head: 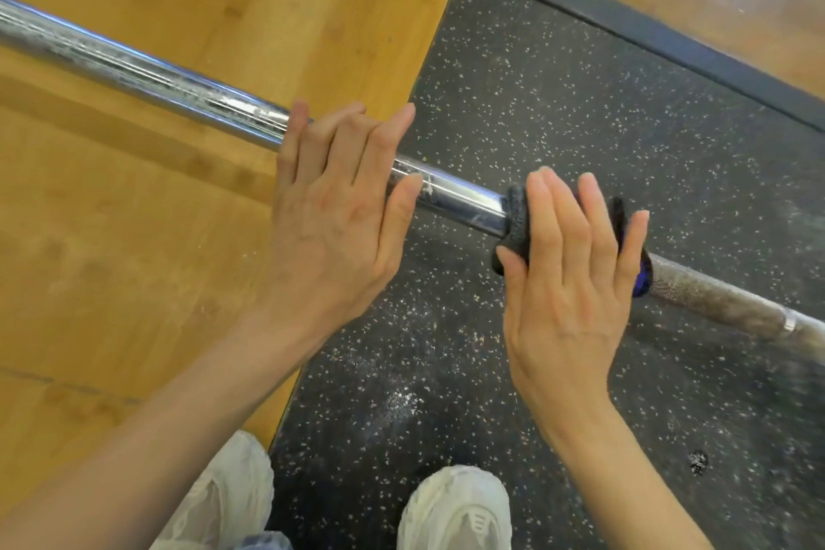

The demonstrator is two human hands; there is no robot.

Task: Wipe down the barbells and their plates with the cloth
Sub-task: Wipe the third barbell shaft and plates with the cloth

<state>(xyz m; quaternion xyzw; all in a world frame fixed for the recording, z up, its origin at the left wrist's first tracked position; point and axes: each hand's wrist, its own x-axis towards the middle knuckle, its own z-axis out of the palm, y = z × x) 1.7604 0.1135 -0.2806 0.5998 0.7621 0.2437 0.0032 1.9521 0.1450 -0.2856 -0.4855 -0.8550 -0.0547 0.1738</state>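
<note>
**Wiping the bar sleeve**

Nearest the body, the right hand [569, 277] presses the dark cloth [518, 221] flat-fingered on the barbell [460, 192]. Further left, the left hand [332, 210] steadies it, fingers straight. Better to wrap the cloth fully and rotate while sliding.

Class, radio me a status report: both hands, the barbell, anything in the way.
Left hand open, resting on the shiny chrome barbell. Right hand open, pressing the dark knitted cloth against it. Nothing in the way.
</note>
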